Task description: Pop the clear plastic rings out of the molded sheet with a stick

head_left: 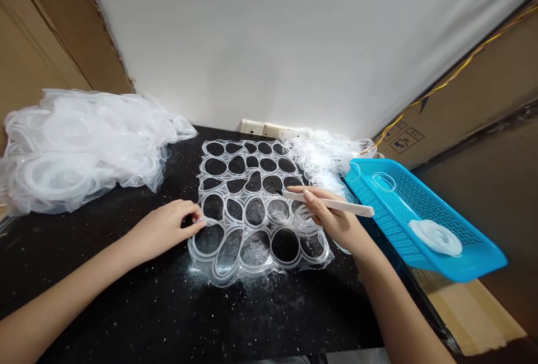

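Note:
A translucent sheet of moulded rings (254,198), silicone-like, lies flat on the black speckled tabletop (168,296). At the sheet's left edge, my left hand (163,226) pinches the rim of one ring between thumb and fingers. My right hand (336,224), over the sheet's right side, grips a flat white stick-like tool (344,205) with a dark pointed tip, which points left above the rings. Several loose thin rings (306,221) hang beneath the right hand's fingers, partly hidden by them. Whether the tip touches the sheet I cannot tell.
A large heap of similar translucent sheets (84,145) stands at the left. Behind the sheet to the right lies a pile of thin ring scraps (323,151). A blue basket (474,266) holding some rings sits at the right, beside cardboard boxes (483,95). Wall sockets (252,127) are at the back.

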A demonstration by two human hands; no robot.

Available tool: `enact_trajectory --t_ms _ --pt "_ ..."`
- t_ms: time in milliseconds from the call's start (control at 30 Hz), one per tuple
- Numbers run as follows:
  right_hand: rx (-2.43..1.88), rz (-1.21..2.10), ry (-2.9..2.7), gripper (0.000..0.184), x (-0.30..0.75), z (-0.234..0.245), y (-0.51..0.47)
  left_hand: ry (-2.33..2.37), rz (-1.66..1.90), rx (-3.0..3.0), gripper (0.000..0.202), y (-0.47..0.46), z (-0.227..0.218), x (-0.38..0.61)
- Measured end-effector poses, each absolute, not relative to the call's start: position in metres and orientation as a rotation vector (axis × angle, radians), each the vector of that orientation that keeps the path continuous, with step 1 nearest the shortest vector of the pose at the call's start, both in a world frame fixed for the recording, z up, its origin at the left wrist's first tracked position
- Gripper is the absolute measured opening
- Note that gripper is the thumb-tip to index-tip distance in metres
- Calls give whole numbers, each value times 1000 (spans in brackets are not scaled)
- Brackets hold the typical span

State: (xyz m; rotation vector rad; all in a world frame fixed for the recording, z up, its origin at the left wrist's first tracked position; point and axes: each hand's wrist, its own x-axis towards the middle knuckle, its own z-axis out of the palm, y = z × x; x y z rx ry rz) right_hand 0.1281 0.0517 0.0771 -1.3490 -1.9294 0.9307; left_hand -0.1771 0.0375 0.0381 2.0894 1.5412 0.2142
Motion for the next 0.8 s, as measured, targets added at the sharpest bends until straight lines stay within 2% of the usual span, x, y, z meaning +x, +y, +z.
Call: enact_trajectory --t_ms 100,200,367,500,667,800 --pt "-1364 679 -2050 38 131 83 54 1442 251 1860 31 38 46 -178" --pt "-1404 612 -2025 41 135 83 56 1290 305 1683 28 37 52 -179" --pt "-1367 844 -1726 50 137 72 59 1183 367 1498 25 34 48 -180" --pt "-1279 1090 -1463 63 137 67 65 1129 435 1404 48 32 46 -185" --pt "-1368 1255 -1500 71 143 71 69 1194 95 1557 38 28 47 -202" --pt "-1443 1316 -1631 70 143 79 63 1221 64 1597 41 24 38 -215"
